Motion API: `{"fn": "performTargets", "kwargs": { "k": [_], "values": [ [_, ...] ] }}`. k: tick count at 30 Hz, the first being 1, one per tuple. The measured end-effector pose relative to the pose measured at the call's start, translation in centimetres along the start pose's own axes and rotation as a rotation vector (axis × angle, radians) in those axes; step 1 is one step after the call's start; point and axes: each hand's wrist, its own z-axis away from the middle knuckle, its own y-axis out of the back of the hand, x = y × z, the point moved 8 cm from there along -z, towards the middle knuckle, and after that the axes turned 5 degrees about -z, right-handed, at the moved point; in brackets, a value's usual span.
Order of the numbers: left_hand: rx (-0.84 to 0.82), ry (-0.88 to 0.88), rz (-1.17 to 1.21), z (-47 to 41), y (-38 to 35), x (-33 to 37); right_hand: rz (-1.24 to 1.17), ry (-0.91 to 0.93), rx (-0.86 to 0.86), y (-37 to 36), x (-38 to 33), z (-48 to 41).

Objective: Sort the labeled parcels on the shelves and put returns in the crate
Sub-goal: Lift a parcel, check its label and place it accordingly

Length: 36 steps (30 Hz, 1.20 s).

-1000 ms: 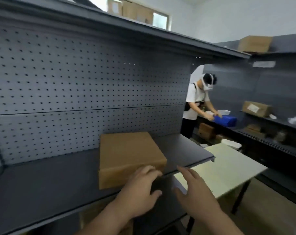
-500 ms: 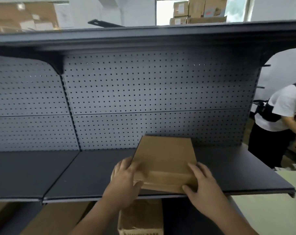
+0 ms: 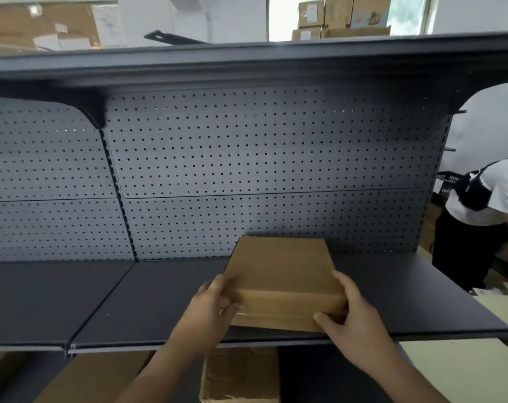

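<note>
- Two grips are grasping one brown parcel: the left grip is curling round its near left corner, and the right grip is clasping its near right corner with the thumb on the front face.
- The parcel is lying on the dark shelf, slightly skewed, with its near end close to the front lip. It is likely sliding off the edge if either grip is loosening during a pull.
- Both grips are sitting at the near corners only, so the far end is probably dipping once it is leaving the shelf.
- No label is showing on the faces in view, so the sorting is risking a wrong call until the parcel is being turned.
- Another carton is standing directly below, and a dropped parcel is probably landing on it.
- Another person is working just past the shelf's right end, so a wide swing is risking a bump.
- No crate is showing.
</note>
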Motion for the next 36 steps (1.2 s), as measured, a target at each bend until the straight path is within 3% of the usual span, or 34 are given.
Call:
{"fn": "performTargets", "kwargs": {
  "k": [7,13,36],
  "values": [
    [0.188,-0.082,0.146,-0.2,6.9,2.7,-0.173,0.127,0.185,3.3,-5.8,-0.6],
    [0.193,-0.073,0.271,-1.0,11.5,4.5,-0.217,0.211,0.183,5.6,-9.9,-2.3],
    [0.187,-0.033,0.363,-3.7,9.8,3.2,-0.324,0.290,0.235,5.4,-8.4,-4.8]
  ]
}}
